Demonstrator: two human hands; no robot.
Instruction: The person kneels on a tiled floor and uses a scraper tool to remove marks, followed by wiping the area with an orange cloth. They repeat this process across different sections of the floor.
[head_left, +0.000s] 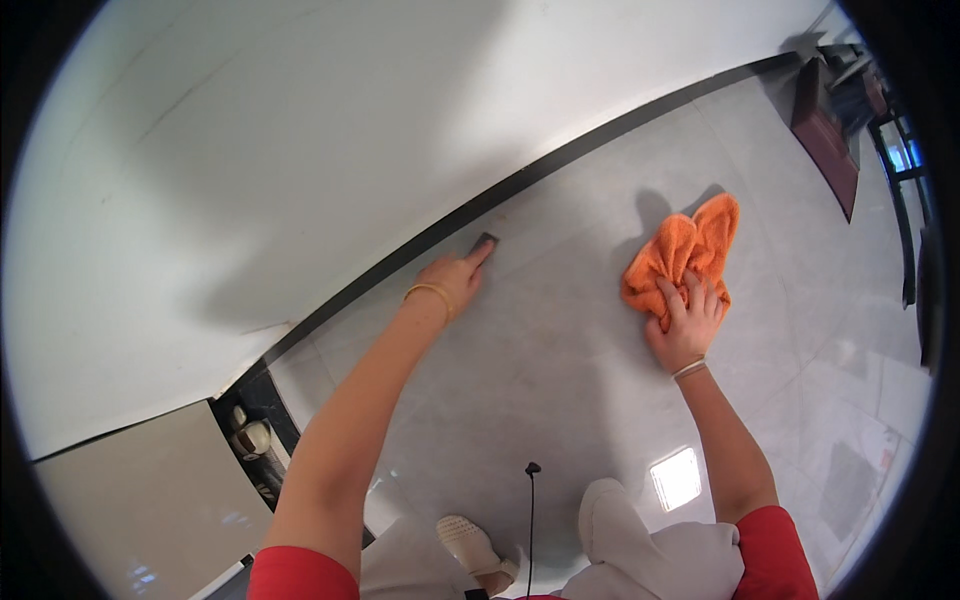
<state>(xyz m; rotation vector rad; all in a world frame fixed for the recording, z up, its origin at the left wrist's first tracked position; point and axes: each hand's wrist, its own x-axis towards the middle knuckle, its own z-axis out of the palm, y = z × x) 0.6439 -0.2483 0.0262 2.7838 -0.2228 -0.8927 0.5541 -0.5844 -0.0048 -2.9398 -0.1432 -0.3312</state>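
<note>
My left hand (448, 281) is down at the grey tiled floor (540, 337), close to the wall's dark baseboard (450, 217). Its fingers grip a small dark block-like object (485, 241), with the index finger laid along it. Most of that object is covered by the hand, so I cannot tell what it is exactly. Off to the right, my right hand (686, 315) presses on a bunched orange terry cloth (679, 244) with the fingers spread over its near edge. Two folds of the cloth stick out beyond the fingertips.
A white wall (300, 150) rises beyond the baseboard. To the left, a pale panel (150, 502) stands beside a dark recess holding shoes (253, 439). A dark red piece of furniture (825, 142) is at the far right, near a black frame (904, 202). A black cord (532, 517) hangs before me.
</note>
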